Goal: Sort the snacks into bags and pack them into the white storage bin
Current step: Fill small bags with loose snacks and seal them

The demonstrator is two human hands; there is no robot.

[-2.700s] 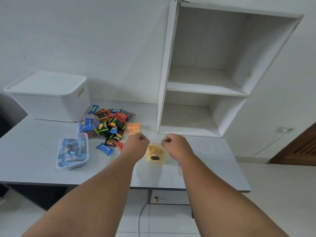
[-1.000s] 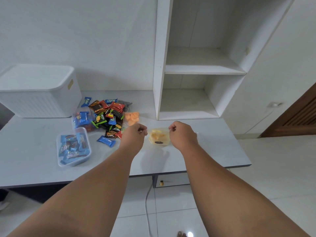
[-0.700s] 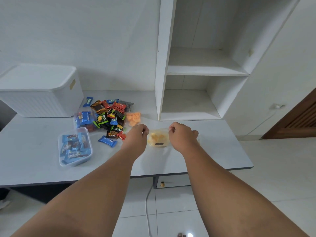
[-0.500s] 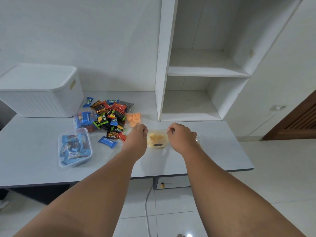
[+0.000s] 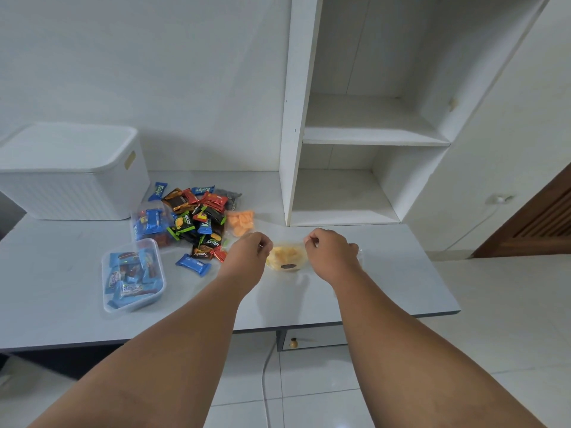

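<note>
A clear bag of yellow snacks [image 5: 285,257] with one dark piece lies on the grey table [image 5: 386,273]. My left hand [image 5: 247,257] pinches the bag's top edge on the left and my right hand [image 5: 330,257] pinches it on the right. A pile of mixed wrapped snacks [image 5: 197,217] lies to the left, next to an orange snack bag [image 5: 241,220]. The white storage bin [image 5: 71,171] stands lidded at the back left.
A clear box of blue-wrapped snacks [image 5: 133,274] sits at the front left. A clear bag with blue snacks [image 5: 151,223] leans by the pile. A white open shelf unit [image 5: 355,149] rises behind the hands. The table's right edge ends near a wooden door [image 5: 540,227].
The view has shifted slightly. Both hands stay pinched on the yellow snack bag's top edge, which has sunk a little toward the table.
</note>
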